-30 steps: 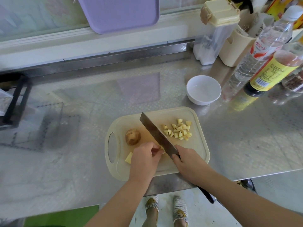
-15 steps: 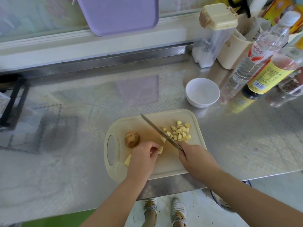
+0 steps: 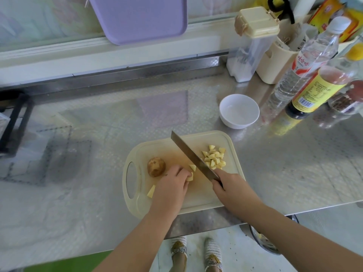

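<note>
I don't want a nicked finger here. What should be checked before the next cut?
1. Right hand grips the knife handle: ok.
2. Left hand pinches the piece: ok.
3. Left hand curled back from the blade: cannot tell.
4. Cutting spot free: not ok, a loose cube lies between blade and piece.
5. Pile right of the blade, off the cutting spot: ok.
6. Board flat under both hands: ok.
</note>
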`<state>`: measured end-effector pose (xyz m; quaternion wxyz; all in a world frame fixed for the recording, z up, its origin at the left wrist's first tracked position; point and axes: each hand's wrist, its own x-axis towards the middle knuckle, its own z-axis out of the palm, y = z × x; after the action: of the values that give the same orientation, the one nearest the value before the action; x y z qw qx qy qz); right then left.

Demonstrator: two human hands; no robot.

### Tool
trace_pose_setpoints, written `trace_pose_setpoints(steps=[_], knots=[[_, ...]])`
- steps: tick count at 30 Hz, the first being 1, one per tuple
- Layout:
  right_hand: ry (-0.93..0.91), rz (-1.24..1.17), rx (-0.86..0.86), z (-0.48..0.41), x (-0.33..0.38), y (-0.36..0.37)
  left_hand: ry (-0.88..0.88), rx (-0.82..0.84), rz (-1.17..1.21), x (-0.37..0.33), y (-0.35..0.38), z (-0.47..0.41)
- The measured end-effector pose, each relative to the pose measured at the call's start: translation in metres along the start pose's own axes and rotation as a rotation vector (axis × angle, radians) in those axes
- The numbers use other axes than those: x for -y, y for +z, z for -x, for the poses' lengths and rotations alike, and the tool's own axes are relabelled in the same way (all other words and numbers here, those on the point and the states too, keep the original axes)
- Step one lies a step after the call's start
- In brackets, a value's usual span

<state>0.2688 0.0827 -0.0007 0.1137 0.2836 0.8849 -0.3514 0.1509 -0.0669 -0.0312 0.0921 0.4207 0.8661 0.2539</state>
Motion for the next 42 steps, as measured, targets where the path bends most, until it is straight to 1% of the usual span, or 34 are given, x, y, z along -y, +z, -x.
trace_pose_setpoints(steps=[3,6,9,16,29,33,37,39,42], knots=[[-0.002,0.007,0.029,0.001,0.0,0.002,0.019,0.007,0.021,0.003,-0.001,0.007],[0.001,0.043,0.055,0.003,-0.001,0.005,-0.042,-0.033,0.106,0.004,-0.001,0.01],[-0.013,0.095,0.06,0.004,0.0,0.008,-0.097,-0.062,0.143,0.004,-0.002,0.008],[-0.049,0.163,0.061,0.004,0.003,0.014,-0.098,-0.06,0.146,0.004,0.001,0.006],[0.018,0.12,0.155,-0.01,0.009,0.021,-0.07,-0.078,0.116,0.008,0.007,0.007],[0.028,0.124,0.121,-0.017,0.014,0.025,-0.076,-0.083,0.097,0.01,0.009,0.007],[0.062,0.069,0.026,-0.015,0.017,0.029,-0.115,-0.065,0.091,0.009,0.007,0.007],[0.08,0.042,-0.016,-0.015,0.014,0.022,-0.157,-0.047,0.107,0.007,0.006,0.006],[0.081,0.026,-0.029,-0.014,0.01,0.007,-0.183,-0.017,0.107,0.008,0.005,0.006]])
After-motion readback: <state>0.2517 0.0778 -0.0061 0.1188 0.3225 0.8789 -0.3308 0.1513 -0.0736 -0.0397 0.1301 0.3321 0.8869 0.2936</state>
